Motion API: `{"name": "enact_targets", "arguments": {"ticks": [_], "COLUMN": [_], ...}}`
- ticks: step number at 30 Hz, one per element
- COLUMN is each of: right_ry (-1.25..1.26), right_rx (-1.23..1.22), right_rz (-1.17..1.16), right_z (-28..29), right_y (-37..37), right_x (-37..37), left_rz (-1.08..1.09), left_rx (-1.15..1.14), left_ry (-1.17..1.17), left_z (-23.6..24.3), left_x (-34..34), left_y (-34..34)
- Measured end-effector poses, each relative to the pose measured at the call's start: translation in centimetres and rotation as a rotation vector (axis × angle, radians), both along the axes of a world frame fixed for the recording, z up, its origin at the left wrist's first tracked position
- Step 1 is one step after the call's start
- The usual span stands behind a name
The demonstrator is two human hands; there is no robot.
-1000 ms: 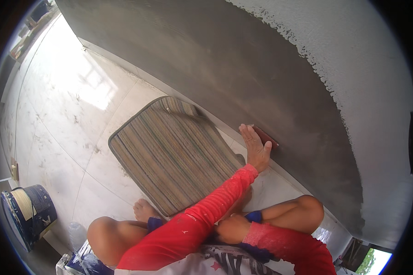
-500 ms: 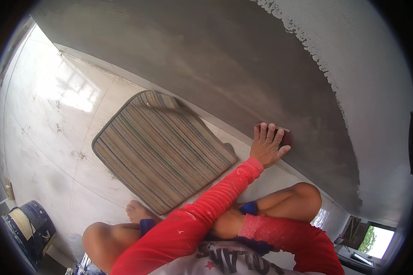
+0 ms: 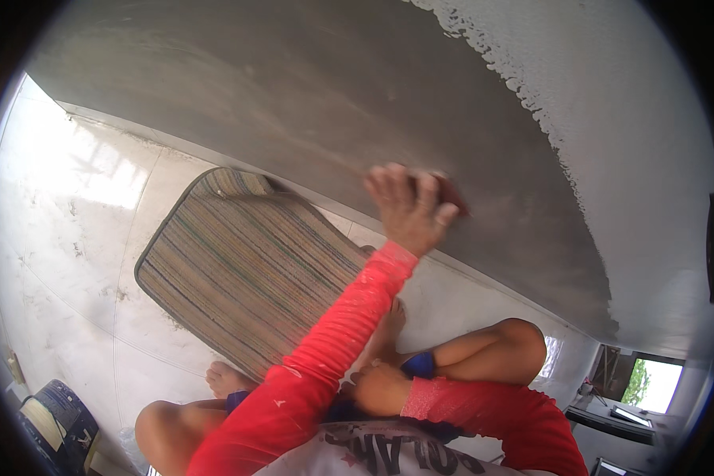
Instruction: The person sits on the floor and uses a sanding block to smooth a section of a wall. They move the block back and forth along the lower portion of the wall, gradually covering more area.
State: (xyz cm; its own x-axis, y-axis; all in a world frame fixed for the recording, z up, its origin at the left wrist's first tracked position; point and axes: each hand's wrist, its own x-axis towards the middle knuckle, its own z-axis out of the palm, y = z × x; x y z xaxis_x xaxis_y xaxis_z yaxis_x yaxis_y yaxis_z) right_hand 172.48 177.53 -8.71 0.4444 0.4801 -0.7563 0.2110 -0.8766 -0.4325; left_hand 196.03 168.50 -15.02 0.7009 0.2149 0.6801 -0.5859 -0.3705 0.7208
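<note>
My left hand, smeared a little by motion, presses a reddish-brown piece of sandpaper flat against the grey-coated wall. The fingers cover most of the sheet; its right edge shows beside them. Down in my lap, between the bent legs, rests my right hand with its fingers curled. What it holds, if anything, is hidden. Below the left hand, a striped mat lies on the floor by the wall's foot, one far corner folded up.
Dusty pale tiles make up the floor. A dark bucket with a pale label stands at lower left. The grey coat ends in a ragged edge against white wall on the right. At lower right is a bright window.
My left hand has slid the sandpaper up and to the left along the wall. The view has shifted slightly. My right hand stays in my lap.
</note>
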Motion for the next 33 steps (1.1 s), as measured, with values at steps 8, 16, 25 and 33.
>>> {"name": "enact_targets", "arguments": {"ticks": [8, 16, 25, 33], "right_ry": [-0.059, -0.092, 0.020, -0.094], "right_rx": [0.104, 0.035, 0.143, -0.020], "right_rz": [0.015, 0.118, 0.093, 0.187], "right_z": [1.2, 0.9, 0.1, 1.0], "right_y": [0.0, 0.2, 3.5, 3.2], "right_x": [2.3, 2.8, 5.4, 6.1], "left_rz": [0.048, 0.293, 0.104, 0.321], "left_rx": [0.095, -0.470, 0.392, -0.406], "left_ry": [-0.099, 0.351, -0.451, 0.227], "left_z": [1.2, 6.5, 6.6, 10.5], "left_x": [2.5, 17.8, 8.4, 26.1], "left_y": [2.4, 21.0, 10.2, 31.2]}}
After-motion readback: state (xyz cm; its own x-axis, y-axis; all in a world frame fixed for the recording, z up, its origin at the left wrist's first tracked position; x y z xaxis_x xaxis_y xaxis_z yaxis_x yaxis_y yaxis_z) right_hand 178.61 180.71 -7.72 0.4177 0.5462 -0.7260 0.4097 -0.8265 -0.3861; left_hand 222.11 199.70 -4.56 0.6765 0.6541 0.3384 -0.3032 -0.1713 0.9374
